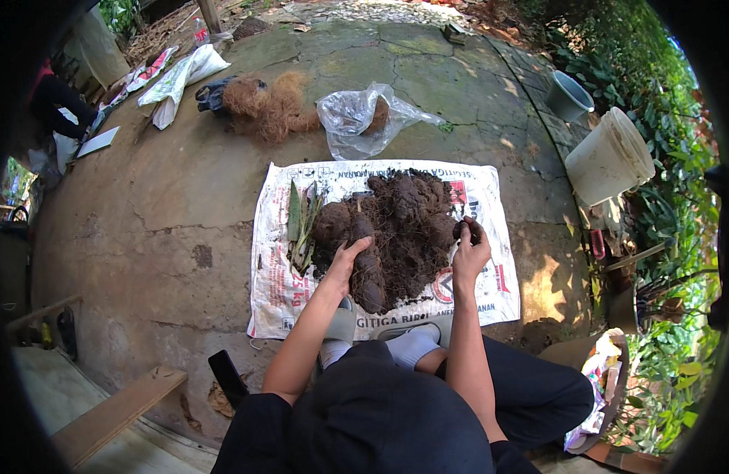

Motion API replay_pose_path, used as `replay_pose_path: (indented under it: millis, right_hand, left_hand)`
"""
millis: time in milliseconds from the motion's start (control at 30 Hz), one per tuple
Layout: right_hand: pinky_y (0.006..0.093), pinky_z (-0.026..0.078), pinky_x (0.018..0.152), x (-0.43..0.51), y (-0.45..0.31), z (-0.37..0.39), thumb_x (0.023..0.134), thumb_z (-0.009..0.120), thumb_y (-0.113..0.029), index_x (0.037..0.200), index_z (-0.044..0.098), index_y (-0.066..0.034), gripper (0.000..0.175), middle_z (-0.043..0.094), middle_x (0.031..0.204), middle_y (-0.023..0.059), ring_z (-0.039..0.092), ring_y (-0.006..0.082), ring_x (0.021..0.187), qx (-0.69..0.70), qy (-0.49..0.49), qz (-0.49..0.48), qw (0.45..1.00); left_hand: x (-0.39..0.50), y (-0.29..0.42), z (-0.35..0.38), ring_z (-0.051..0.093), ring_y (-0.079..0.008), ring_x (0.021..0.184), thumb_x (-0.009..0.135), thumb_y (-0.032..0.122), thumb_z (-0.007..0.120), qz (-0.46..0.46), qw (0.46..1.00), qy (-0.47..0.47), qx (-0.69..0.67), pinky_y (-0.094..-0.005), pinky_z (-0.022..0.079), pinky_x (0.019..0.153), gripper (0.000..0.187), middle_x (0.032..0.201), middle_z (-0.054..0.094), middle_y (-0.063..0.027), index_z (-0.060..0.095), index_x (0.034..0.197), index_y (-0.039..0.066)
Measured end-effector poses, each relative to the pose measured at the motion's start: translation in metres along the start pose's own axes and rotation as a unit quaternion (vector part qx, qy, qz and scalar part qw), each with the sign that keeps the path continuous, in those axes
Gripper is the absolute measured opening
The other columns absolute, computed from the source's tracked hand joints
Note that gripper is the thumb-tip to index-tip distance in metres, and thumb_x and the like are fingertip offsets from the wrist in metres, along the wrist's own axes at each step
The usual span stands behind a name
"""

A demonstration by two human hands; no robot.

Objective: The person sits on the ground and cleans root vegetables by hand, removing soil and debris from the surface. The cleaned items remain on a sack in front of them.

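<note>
A white woven sack (269,237) lies flat on the ground, bearing dark soil (406,269) matted with fibre. My left hand (348,260) rests on a long brown fibrous clump (367,275), thumb on top; its other fingers are partly hidden. Pinched in the fingertips of my right hand (472,249) is a small dark lump (458,230), beside a round fibrous ball (439,230). Another ball (332,222) sits left of the long clump. More lumps (407,195) are heaped at the sack's far side. Cut green leaves (303,225) lie on the sack's left part.
Beyond the sack are loose brown fibre (269,106) and a clear plastic bag (352,118). A white bucket (610,157) and a grey bucket (569,96) are at right. A phone (228,378) and a wooden plank (121,415) lie at lower left. Part of another person (62,101) shows at far left.
</note>
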State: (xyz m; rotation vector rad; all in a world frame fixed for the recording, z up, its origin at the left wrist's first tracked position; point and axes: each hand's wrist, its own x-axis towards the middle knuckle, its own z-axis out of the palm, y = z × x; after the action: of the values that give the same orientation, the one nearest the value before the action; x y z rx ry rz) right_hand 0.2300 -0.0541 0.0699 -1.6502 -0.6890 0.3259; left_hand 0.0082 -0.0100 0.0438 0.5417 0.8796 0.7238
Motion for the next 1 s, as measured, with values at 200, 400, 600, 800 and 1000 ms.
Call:
replay_pose_path:
  millis: [200,400,600,800,1000]
  right_hand:
    - [0.0264,0.046,0.073,-0.023,0.001,0.016,0.086,0.059,-0.011,0.099,0.063,0.0035,0.020,0.064,0.092,0.0083,0.059,0.0140,0.080,0.079,-0.175,0.083,0.978]
    - [0.0363,0.047,0.083,-0.071,-0.009,0.040,0.086,0.057,-0.026,0.114,0.057,-0.0045,0.035,0.056,0.114,0.0150,0.057,0.0278,0.103,0.025,-0.356,0.097,0.929]
    - [0.0594,0.044,0.085,-0.074,-0.030,0.026,0.087,0.040,-0.038,0.131,0.037,-0.0058,0.055,0.047,0.125,0.0155,0.051,0.0332,0.109,0.389,-0.432,0.455,0.675]
    - [0.0604,0.044,0.085,-0.068,-0.024,0.025,0.087,0.036,-0.031,0.128,0.039,-0.0065,0.048,0.047,0.124,0.0179,0.052,0.0324,0.108,0.401,-0.421,0.485,0.653]
    - [0.0594,0.045,0.085,-0.071,-0.022,0.026,0.089,0.038,-0.026,0.127,0.039,-0.0072,0.043,0.048,0.122,0.0178,0.052,0.0324,0.108,0.374,-0.423,0.462,0.683]
  left_hand:
    - [0.008,0.004,-0.008,0.060,-0.0171,0.066,0.081,0.033,0.063,0.013,0.994,0.061,-0.090,-0.0328,0.050,0.061,0.029,0.080,0.061,-0.0049,0.059,0.094,0.008]
    - [0.000,0.007,0.011,0.061,-0.0166,0.076,0.081,0.032,0.064,0.089,0.989,0.078,-0.090,-0.0339,0.051,0.070,0.032,0.084,0.062,-0.0046,0.059,0.099,0.007]
    - [-0.007,0.013,0.020,0.061,-0.0199,0.085,0.078,0.021,0.067,0.116,0.988,-0.022,-0.105,-0.0344,0.051,0.078,0.039,0.094,0.059,-0.0072,0.052,0.109,0.003]
    - [-0.009,0.012,0.026,0.058,-0.0196,0.091,0.074,0.008,0.066,0.150,0.984,-0.092,-0.042,-0.0353,0.051,0.082,0.049,0.100,0.056,-0.0081,0.043,0.117,0.004]
    - [-0.010,0.008,0.026,0.059,-0.0185,0.087,0.070,0.001,0.064,0.175,0.983,-0.054,-0.032,-0.0337,0.052,0.076,0.048,0.097,0.056,-0.0081,0.044,0.113,0.003]
